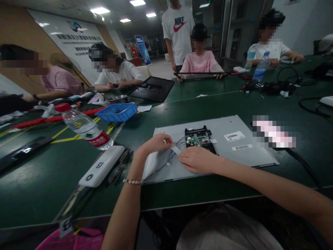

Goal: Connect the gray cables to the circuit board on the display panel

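Note:
A flat grey metal display panel (221, 135) lies on the table in front of me, with labels on its right side. A black bracket holding a green circuit board (199, 140) sits near its middle. Grey cables (166, 160) run from the board across the left part. Between my hands stretches a short white strip of tape (176, 149). My left hand (158, 143) pinches its upper end, thumb and fingertips together. My right hand (199, 159) is low over the panel, its closed fingers at the strip's lower end; its thumb is hidden.
Left of the panel are a white power bank (102, 166), eyeglasses (120, 166), a water bottle (87, 126) and a blue tray (117, 111). A blurred pinkish item with a cable is at the right. Several people work around the green table (291, 177); one person stands behind.

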`<state>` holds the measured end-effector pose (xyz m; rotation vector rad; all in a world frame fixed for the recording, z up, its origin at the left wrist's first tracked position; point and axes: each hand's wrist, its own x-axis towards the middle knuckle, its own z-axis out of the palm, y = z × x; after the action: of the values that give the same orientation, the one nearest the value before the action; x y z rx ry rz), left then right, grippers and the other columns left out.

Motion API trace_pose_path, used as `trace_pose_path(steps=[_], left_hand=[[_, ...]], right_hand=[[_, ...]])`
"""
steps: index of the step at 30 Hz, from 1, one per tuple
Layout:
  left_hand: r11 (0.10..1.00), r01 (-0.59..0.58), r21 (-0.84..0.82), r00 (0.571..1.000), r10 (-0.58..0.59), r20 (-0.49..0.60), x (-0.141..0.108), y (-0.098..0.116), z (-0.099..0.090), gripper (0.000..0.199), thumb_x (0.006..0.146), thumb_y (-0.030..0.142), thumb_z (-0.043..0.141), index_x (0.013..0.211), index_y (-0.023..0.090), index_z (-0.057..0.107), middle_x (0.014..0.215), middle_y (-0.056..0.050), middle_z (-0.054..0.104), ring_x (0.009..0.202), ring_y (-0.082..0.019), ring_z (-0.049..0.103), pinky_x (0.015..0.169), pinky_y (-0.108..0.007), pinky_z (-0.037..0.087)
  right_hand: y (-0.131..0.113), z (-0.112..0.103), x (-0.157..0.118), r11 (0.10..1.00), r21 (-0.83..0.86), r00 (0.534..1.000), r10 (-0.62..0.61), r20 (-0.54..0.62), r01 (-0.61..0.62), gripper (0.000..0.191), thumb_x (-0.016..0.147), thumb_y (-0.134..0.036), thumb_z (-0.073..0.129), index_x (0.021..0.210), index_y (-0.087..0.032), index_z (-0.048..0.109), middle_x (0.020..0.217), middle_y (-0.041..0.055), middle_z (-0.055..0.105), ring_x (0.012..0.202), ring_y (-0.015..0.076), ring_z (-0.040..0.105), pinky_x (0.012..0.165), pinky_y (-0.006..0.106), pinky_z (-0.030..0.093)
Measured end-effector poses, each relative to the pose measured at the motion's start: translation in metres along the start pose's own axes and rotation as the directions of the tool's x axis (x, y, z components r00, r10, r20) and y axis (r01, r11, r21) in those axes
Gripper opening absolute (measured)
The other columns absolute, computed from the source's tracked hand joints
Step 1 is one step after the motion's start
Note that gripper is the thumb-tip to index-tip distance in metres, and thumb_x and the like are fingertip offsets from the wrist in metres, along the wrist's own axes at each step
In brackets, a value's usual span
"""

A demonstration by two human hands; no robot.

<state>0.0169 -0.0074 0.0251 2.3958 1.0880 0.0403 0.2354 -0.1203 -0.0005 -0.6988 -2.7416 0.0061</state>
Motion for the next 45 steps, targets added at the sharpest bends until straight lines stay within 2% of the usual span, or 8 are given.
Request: trace_pose_path(steps=[8, 17, 22, 26, 32, 36, 40, 45], left_hand=[[1.000, 0.018, 0.011, 1.000, -0.017, -0.022, 0.000, -0.003, -0.001, 0.022, 0.073, 0.029, 0.054, 0.081, 0.014, 0.069, 0.078, -0.003, 0.069, 0.072, -0.016, 0.060, 0.066, -0.023, 0.044], [0.992, 0.057, 0.111, 0.992, -0.044, -0.118, -0.002, -0.026, -0.003, 0.021, 0.075, 0.032, 0.054, 0.079, 0.016, 0.066, 0.076, -0.003, 0.068, 0.070, -0.015, 0.060, 0.067, -0.024, 0.044], [0.988, 0.062, 0.141, 0.982, -0.035, -0.187, -0.005, -0.017, -0.005, 0.026, 0.081, 0.039, 0.049, 0.081, 0.017, 0.064, 0.076, -0.001, 0.066, 0.069, -0.014, 0.058, 0.065, -0.023, 0.042], [0.998, 0.068, 0.012, 0.980, -0.064, -0.190, -0.008, -0.002, -0.006, 0.042, 0.090, 0.049, 0.036, 0.085, 0.016, 0.061, 0.074, -0.001, 0.063, 0.058, -0.011, 0.053, 0.057, -0.022, 0.040], [0.995, 0.008, -0.103, 1.000, -0.010, -0.023, -0.010, 0.003, -0.006, 0.033, 0.083, 0.046, 0.051, 0.093, 0.016, 0.062, 0.077, -0.001, 0.064, 0.058, -0.011, 0.056, 0.059, -0.022, 0.044], [0.990, -0.036, -0.139, 0.999, 0.035, -0.011, -0.007, 0.001, -0.006, 0.027, 0.084, 0.037, 0.048, 0.092, 0.015, 0.063, 0.080, -0.003, 0.065, 0.061, -0.011, 0.055, 0.063, -0.023, 0.045], [0.988, -0.050, -0.147, 0.998, 0.045, -0.038, -0.006, 0.000, -0.006, 0.026, 0.085, 0.033, 0.046, 0.093, 0.015, 0.063, 0.083, -0.003, 0.065, 0.066, -0.012, 0.056, 0.066, -0.023, 0.044], [0.994, -0.068, -0.089, 0.992, 0.058, -0.115, -0.004, -0.003, -0.007, 0.025, 0.084, 0.029, 0.044, 0.093, 0.015, 0.063, 0.085, -0.003, 0.064, 0.074, -0.014, 0.057, 0.071, -0.023, 0.044]], right_hand=[[-0.003, -0.002, -0.005, 1.000, -0.012, 1.000, 0.009, 0.022, -0.009, 0.024, 0.092, -0.023, 0.044, 0.097, -0.009, 0.062, 0.095, 0.0136, 0.066, 0.096, 0.0231, 0.059, 0.087, 0.036, 0.041], [-0.002, -0.003, -0.006, 0.999, -0.042, 0.999, 0.002, 0.033, -0.001, 0.024, 0.092, -0.019, 0.041, 0.090, -0.009, 0.064, 0.089, 0.0123, 0.067, 0.089, 0.0222, 0.060, 0.084, 0.036, 0.042], [0.000, -0.006, -0.007, 1.000, -0.009, 1.000, 0.025, -0.013, -0.025, 0.023, 0.092, -0.018, 0.042, 0.098, -0.010, 0.062, 0.093, 0.0129, 0.067, 0.092, 0.0221, 0.060, 0.084, 0.036, 0.043], [0.008, -0.024, -0.009, 0.992, 0.056, 0.988, 0.118, -0.099, -0.113, 0.026, 0.092, -0.020, 0.043, 0.108, -0.012, 0.061, 0.103, 0.0128, 0.066, 0.096, 0.0218, 0.060, 0.085, 0.036, 0.045], [0.039, -0.047, -0.035, 0.928, 0.125, 0.919, 0.366, -0.142, -0.351, 0.030, 0.092, -0.025, 0.044, 0.113, -0.018, 0.063, 0.109, 0.0084, 0.067, 0.099, 0.0230, 0.061, 0.085, 0.040, 0.048], [0.069, -0.043, -0.067, 0.821, 0.278, 0.810, 0.556, -0.185, -0.500, 0.029, 0.090, -0.026, 0.046, 0.109, -0.018, 0.066, 0.109, 0.0066, 0.069, 0.098, 0.0215, 0.063, 0.088, 0.040, 0.049], [0.094, -0.034, -0.093, 0.682, 0.479, 0.710, 0.686, -0.159, -0.553, 0.029, 0.087, -0.026, 0.050, 0.110, -0.019, 0.066, 0.107, 0.0069, 0.069, 0.096, 0.0199, 0.064, 0.086, 0.037, 0.051], [0.105, -0.028, -0.102, 0.597, 0.540, 0.699, 0.715, -0.024, -0.593, 0.027, 0.083, -0.023, 0.055, 0.106, -0.019, 0.067, 0.106, 0.0078, 0.069, 0.093, 0.0194, 0.064, 0.083, 0.038, 0.052]])
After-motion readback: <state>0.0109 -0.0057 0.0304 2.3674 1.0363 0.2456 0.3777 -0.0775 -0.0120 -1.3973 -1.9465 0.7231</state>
